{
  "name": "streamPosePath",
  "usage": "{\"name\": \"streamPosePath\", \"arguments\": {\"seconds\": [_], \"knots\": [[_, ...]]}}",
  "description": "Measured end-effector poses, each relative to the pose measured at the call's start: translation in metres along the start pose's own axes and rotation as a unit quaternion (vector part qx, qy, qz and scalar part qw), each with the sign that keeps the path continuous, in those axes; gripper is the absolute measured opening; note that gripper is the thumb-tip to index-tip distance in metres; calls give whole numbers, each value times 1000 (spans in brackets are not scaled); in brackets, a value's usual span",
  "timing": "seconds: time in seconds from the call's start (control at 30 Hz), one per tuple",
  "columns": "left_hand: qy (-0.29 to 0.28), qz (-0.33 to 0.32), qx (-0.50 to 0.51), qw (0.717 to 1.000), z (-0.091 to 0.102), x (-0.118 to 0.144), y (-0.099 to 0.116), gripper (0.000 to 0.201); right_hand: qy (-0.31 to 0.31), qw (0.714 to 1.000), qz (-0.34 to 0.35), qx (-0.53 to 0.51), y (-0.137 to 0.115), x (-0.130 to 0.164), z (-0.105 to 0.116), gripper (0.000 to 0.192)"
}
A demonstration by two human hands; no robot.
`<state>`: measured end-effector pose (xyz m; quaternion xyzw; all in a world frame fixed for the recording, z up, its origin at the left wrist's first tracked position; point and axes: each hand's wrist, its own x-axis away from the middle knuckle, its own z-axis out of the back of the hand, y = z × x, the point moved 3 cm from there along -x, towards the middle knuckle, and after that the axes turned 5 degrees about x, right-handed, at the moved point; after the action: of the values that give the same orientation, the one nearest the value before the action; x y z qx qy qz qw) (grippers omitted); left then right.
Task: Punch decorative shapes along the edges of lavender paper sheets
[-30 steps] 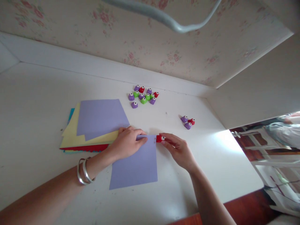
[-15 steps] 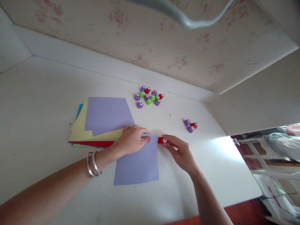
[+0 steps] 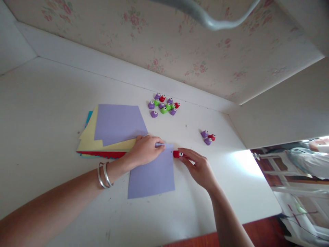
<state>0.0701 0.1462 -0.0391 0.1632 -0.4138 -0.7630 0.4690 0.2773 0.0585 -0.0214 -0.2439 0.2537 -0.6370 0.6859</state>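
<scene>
A loose purple paper sheet (image 3: 154, 176) lies flat on the white table (image 3: 46, 103). My left hand (image 3: 144, 151) presses on its upper left corner, fingers bent around the top edge. A small red punch (image 3: 177, 154) sits against the sheet's right edge near the top. My right hand (image 3: 199, 167) holds that punch with its fingertips. Two silver bangles (image 3: 103, 175) circle my left wrist.
A stack of coloured paper (image 3: 113, 128), purple on top, lies left of my hands. Several purple, green and red punches (image 3: 164, 105) cluster near the back wall; three more punches (image 3: 208, 137) sit to the right. The table's edge drops off at the right, chairs beyond.
The punch has slid off the sheet's edge and a small hole shows near the top corner. Both hands stay in place; the view has shifted slightly.
</scene>
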Motion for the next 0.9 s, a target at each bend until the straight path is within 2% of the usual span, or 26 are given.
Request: {"name": "streamPosePath", "arguments": {"seconds": [0.6, 0.9], "knots": [[24, -1, 6, 1000, -2, 0, 1, 27, -14, 1000, -11, -1, -4, 0, -4, 26], [45, -4, 0, 999, -6, 0, -2, 28, -27, 1000, 0, 12, -13, -8, -8, 25]]}}
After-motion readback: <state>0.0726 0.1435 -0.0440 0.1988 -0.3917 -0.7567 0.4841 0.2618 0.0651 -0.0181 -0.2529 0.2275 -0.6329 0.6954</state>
